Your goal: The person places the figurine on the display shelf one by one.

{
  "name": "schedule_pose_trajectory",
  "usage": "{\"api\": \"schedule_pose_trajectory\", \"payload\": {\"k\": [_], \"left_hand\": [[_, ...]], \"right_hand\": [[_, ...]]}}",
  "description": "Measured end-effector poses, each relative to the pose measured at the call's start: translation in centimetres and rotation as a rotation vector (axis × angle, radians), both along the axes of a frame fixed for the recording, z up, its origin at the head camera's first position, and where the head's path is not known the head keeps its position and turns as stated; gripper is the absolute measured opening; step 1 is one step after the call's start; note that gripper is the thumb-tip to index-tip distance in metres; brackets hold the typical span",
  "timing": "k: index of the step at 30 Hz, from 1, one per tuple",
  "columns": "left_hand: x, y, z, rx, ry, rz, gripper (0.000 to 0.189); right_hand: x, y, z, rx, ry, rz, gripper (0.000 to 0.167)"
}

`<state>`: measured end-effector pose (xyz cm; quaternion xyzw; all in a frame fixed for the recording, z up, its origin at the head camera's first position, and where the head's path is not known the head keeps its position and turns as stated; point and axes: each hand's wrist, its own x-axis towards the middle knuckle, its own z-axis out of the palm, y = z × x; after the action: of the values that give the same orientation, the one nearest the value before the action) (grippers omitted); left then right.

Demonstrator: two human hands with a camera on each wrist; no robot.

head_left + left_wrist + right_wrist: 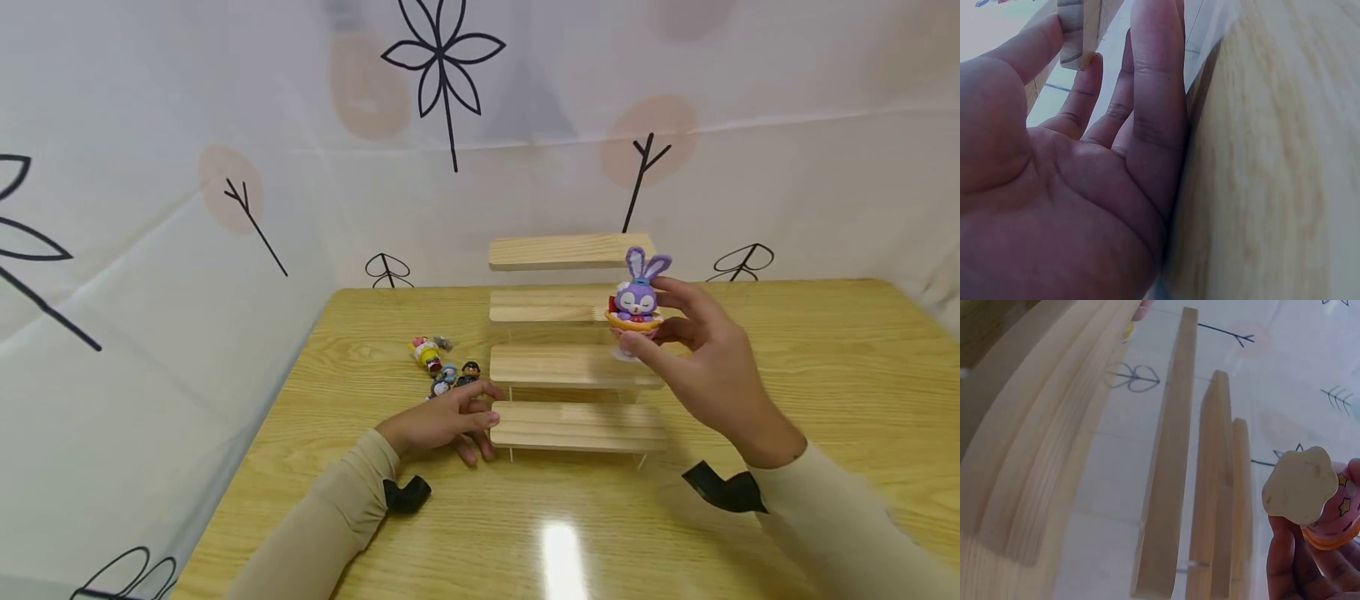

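Note:
My right hand (716, 367) holds a purple rabbit figurine (636, 300) between thumb and fingers, in front of the right part of a tiered wooden display stand (577, 427). The figurine is upright, with long ears and an orange-rimmed pink base. In the right wrist view, the cream underside of its base (1300, 487) faces the camera. My left hand (446, 421) is at the left end of the stand's lowest shelf. The left wrist view shows its thumb and a finger pinching that shelf end (1075, 47), with the hand's edge along the tabletop.
Several small figurines lie in a group left of the stand, among them a yellow one (427, 354) and a dark-clothed one (469, 371). The wood-grain table (825, 375) meets a white patterned cloth (562, 192) at the back and left.

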<state>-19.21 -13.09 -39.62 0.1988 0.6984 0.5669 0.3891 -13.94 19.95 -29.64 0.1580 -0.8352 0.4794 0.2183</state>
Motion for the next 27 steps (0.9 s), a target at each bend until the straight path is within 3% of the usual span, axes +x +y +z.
{"api": "schedule_pose_trajectory", "payload": {"k": [15, 27], "left_hand": [[-0.1, 0.0, 0.2, -0.015, 0.005, 0.003, 0.042], [-0.1, -0.1, 0.2, -0.008, -0.008, 0.001, 0.043]], "right_hand": [[-1.5, -3.0, 0.4, -0.02, 0.004, 0.087, 0.064], [-3.2, -4.6, 0.1, 0.002, 0.04, 0.084, 0.061]]}}
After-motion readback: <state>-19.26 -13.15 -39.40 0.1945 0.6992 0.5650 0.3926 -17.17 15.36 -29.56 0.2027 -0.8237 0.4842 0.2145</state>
